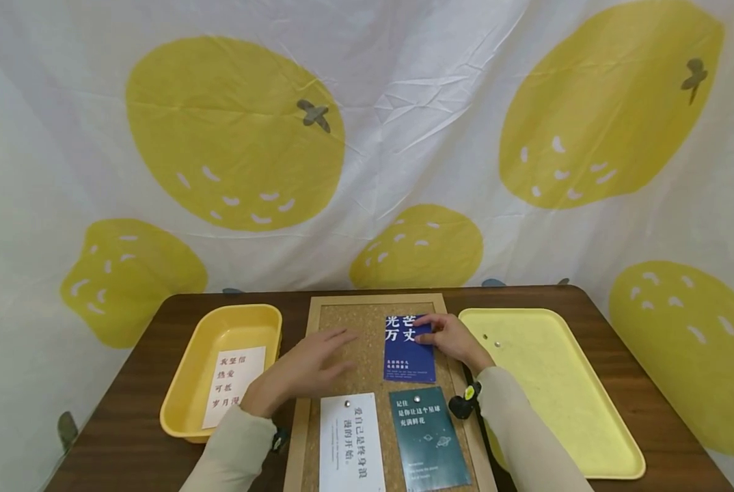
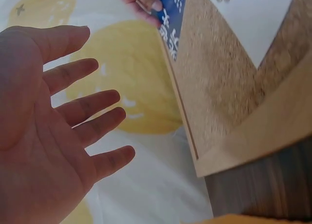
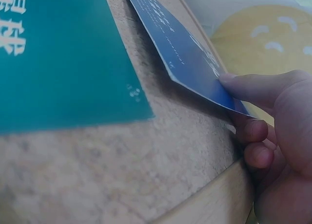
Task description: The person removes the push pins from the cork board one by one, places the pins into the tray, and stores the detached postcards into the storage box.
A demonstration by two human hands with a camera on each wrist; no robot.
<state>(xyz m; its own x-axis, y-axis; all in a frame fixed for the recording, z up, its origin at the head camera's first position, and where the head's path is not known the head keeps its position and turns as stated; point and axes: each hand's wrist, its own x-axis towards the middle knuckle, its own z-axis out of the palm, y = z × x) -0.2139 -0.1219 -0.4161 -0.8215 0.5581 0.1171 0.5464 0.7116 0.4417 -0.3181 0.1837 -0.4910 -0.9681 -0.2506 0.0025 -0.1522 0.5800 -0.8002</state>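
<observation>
My right hand [image 1: 452, 336] pinches the right edge of a blue card [image 1: 409, 362] between thumb and fingers. In the right wrist view the blue card [image 3: 190, 63] stands tilted a little off the cork board [image 3: 97, 180]. My left hand [image 1: 313, 359] hovers over the left part of the cork board [image 1: 348, 321], its fingers spread and holding nothing, as the left wrist view shows for the hand [image 2: 63, 112]. Lower on the board are a white card [image 1: 350, 451] and a dark green card [image 1: 428, 444], each with a silver pushpin near its top.
Left of the board stands a yellow-orange basin [image 1: 185, 403] with a white printed card [image 1: 232, 389] in it. On the right a pale yellow tray [image 1: 564, 389] holds a few small pins [image 1: 497, 344]. A lemon-print cloth [image 1: 367, 150] hangs behind the dark wooden table [image 1: 127, 424].
</observation>
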